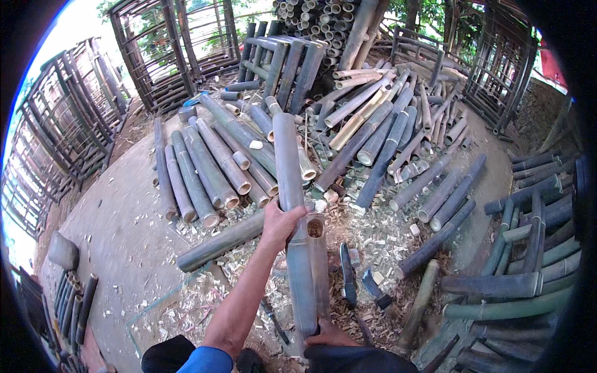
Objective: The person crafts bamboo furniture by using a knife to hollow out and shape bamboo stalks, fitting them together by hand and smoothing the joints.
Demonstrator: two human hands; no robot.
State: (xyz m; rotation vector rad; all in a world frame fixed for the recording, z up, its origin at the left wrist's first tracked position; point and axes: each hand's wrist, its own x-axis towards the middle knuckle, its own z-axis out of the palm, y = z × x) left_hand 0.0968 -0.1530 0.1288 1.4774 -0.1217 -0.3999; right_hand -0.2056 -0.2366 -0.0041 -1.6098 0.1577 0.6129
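A long grey-green bamboo pole [288, 165] stands out in front of me, its lower end near my lap. My left hand [283, 222] wraps round it at mid-length, thumb across the top. Close to its lower end, my right hand [331, 336] closes on the pole, its fingers partly hidden. Directly to the right of this pole is a second bamboo piece [319, 267] with a hole near its upper end. Two dark tools, a long narrow one [347, 276] and a shorter one with a bluish face [375, 289], lie right of that piece. Their exact kind is unclear.
Cut bamboo poles [199, 168] lie in rows ahead, and a heap of bamboo [398, 105] is farther right. One pole [221, 241] lies crosswise left of my hand. Wood chips [249, 273] litter the ground. Bamboo frames [535, 236] are stacked at right.
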